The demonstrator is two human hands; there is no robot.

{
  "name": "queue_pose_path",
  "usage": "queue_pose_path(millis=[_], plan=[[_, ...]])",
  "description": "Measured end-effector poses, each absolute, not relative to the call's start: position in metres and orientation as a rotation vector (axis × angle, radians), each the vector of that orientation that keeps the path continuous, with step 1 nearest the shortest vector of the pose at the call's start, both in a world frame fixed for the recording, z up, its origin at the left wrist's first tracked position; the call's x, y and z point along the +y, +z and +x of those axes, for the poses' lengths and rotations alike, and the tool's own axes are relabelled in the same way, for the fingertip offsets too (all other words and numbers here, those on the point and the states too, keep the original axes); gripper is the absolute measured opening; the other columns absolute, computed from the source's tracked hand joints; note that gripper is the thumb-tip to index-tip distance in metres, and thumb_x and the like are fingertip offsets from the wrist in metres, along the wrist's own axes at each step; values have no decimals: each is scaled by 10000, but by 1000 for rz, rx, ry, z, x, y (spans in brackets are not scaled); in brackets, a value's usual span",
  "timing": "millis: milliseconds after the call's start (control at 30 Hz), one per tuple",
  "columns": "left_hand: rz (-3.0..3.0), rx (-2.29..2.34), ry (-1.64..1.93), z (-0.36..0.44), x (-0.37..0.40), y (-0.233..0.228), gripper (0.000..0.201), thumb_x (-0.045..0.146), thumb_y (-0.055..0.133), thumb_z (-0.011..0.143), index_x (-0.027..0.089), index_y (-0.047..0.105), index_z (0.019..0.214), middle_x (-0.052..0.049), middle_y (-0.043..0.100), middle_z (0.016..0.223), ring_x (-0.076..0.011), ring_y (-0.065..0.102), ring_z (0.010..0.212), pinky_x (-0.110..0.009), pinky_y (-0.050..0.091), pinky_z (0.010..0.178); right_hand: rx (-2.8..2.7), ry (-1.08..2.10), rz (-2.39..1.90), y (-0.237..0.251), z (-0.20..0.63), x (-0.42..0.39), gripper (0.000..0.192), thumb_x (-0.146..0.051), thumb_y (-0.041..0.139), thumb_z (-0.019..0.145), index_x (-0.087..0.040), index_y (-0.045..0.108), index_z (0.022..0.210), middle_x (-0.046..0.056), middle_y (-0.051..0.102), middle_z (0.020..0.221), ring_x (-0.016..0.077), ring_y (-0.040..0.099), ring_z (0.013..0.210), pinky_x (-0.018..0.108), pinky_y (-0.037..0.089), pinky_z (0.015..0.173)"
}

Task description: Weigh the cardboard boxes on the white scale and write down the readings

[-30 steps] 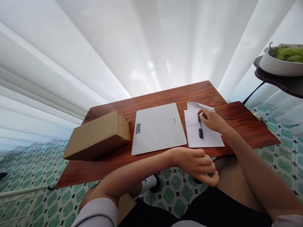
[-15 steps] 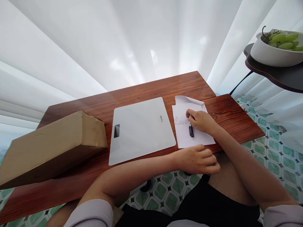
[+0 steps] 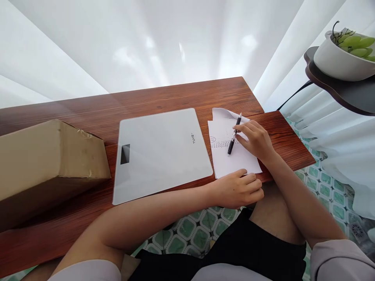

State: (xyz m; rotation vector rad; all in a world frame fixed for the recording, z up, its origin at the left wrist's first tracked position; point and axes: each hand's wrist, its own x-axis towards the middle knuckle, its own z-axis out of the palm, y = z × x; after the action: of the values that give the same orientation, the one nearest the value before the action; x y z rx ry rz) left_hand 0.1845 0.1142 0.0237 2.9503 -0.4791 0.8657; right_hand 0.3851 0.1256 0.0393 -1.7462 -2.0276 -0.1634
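Black pen [image 3: 233, 138] slanted over paper [image 3: 233, 162]

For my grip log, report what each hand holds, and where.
The right hand holds a black pen near its middle; the left hand holds nothing visible.

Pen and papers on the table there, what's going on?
A person's right hand holds a pen slantwise over sheets of paper with some writing on them. The left hand is loosely curled at the near edge of the paper, with nothing seen in it. To the paper's left, a flat scale with a small dark display lies on the wooden table, with a cardboard box further left.
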Motion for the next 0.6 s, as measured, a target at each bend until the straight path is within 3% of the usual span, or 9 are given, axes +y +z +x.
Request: queue_pose_path(millis=[167,433,600], plan=[[3003,-459,969,185,112,23,164,151,499,988,115,654,1029,-97,637,965,-228,583,881,-391,421,821,-1752,-217,-1964,36,384,120,258,-452,533,1020,-235,610,905,28,594,676,203,570,651,324,397,632],[3009,-383,905,184,111,23,164,133,495,967,120,647,1027,-83,618,931,-216,571,838,-371,423,755,-1410,187,-1681,35,369,114,310,-467,589,899,-273,391,760,-25,499,574,161,493,465,330,437,516],[3015,-371,821,184,110,21,189,120,466,959,123,638,1037,-87,609,939,-215,558,837,-367,422,733,-1341,721,-1466,35,364,116,182,-421,546,944,-251,529,882,-9,681,637,174,647,535,300,519,514]])
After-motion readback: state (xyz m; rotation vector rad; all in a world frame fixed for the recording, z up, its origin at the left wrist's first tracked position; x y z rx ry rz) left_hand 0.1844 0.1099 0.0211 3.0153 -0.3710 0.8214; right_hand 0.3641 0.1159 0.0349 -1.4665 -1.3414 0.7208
